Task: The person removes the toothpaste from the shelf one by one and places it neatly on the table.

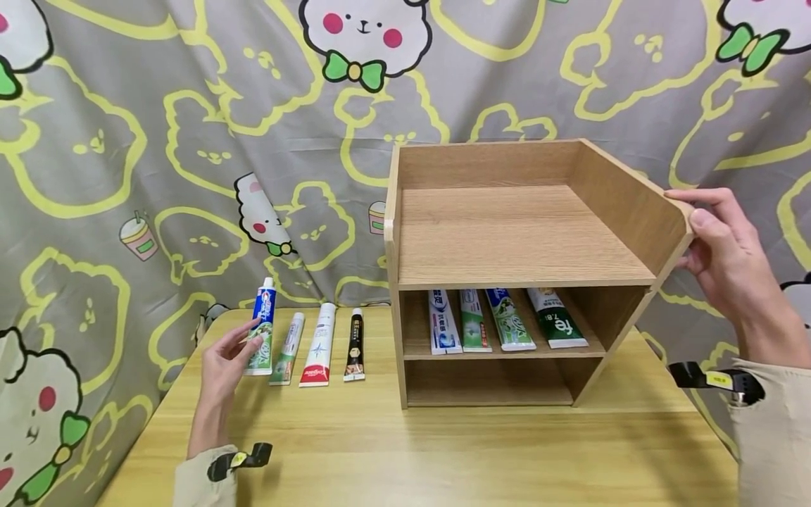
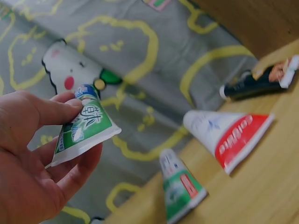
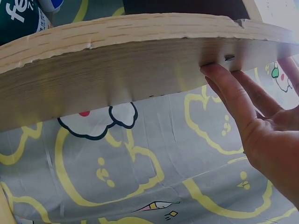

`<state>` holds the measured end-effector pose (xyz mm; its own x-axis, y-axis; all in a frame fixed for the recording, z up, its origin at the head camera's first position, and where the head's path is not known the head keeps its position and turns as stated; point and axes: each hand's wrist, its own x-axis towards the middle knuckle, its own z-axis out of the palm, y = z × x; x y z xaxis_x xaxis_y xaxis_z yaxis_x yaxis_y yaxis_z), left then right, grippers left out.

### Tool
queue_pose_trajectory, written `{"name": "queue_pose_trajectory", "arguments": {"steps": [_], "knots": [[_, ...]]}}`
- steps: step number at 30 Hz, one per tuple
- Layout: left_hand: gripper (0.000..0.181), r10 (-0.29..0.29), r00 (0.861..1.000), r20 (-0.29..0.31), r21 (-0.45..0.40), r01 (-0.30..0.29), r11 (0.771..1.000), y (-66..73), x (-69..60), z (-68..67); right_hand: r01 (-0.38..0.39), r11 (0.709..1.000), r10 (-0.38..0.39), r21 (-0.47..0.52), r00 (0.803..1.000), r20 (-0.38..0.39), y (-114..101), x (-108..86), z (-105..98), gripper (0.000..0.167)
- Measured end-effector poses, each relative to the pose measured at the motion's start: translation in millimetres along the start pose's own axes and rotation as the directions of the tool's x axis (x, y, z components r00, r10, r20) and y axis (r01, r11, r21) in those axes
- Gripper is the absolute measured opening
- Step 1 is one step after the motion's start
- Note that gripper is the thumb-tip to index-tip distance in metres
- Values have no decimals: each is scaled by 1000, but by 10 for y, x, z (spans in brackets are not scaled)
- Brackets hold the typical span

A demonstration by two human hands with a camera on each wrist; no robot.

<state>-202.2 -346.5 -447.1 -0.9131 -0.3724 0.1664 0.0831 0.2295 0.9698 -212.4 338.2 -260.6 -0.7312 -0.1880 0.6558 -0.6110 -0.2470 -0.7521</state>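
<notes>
My left hand (image 1: 224,359) pinches a blue-and-green toothpaste tube (image 1: 262,331) between thumb and fingers, cap upward. In the left wrist view the tube (image 2: 86,123) appears tilted, its flat crimped end toward the camera. Right of that hand, a green-and-white tube (image 1: 288,350), a red-and-white Colgate tube (image 1: 318,346) and a black tube (image 1: 355,345) lie in a row. At the right, my right hand (image 1: 728,260) grips the upper side panel of a wooden desk shelf (image 1: 526,236). From the right wrist view, its fingertips (image 3: 216,70) touch the panel's outer face.
Several toothpaste tubes (image 1: 507,320) lie side by side in the shelf's middle compartment. Below is a lower compartment (image 1: 488,384). The shelf stands on a light wooden table (image 1: 355,443), with a grey patterned curtain (image 1: 253,141) close behind it.
</notes>
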Motion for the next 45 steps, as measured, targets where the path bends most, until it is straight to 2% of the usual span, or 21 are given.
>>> {"name": "queue_pose_trajectory", "arguments": {"steps": [5, 10, 15, 21, 25, 32, 37, 45], "knots": [[43, -45, 999, -11, 46, 46, 998, -168, 47, -32, -6, 1000, 6, -24, 1000, 2, 4, -9, 1, 42], [44, -90, 995, -46, 89, 94, 992, -310, 65, -61, -10, 999, 11, -43, 1000, 4, 3, -9, 7, 42], [44, -128, 989, -72, 101, 135, 986, -439, 120, -39, -12, 999, 11, -53, 1000, -11, -22, -13, 3, 41], [42, -163, 981, -104, 110, 174, 979, -535, 157, -34, -11, 1000, 11, -19, 1000, -3, -24, -19, -2, 41], [40, -162, 980, -116, 146, 178, 973, -587, 177, -45, -14, 1000, 14, -26, 1000, -2, -21, -13, -1, 42], [39, -161, 983, -92, 225, 178, 958, -669, 190, -57, -17, 1000, 16, -26, 1000, -7, -28, -14, 8, 41], [37, -138, 986, -90, 273, 158, 949, -690, 186, -32, -17, 999, 17, -46, 1000, -6, -39, -15, 7, 41], [34, -60, 995, -77, 441, 88, 893, -679, 174, 9, -13, 999, 13, -43, 1000, -4, -28, -15, -3, 41]]}}
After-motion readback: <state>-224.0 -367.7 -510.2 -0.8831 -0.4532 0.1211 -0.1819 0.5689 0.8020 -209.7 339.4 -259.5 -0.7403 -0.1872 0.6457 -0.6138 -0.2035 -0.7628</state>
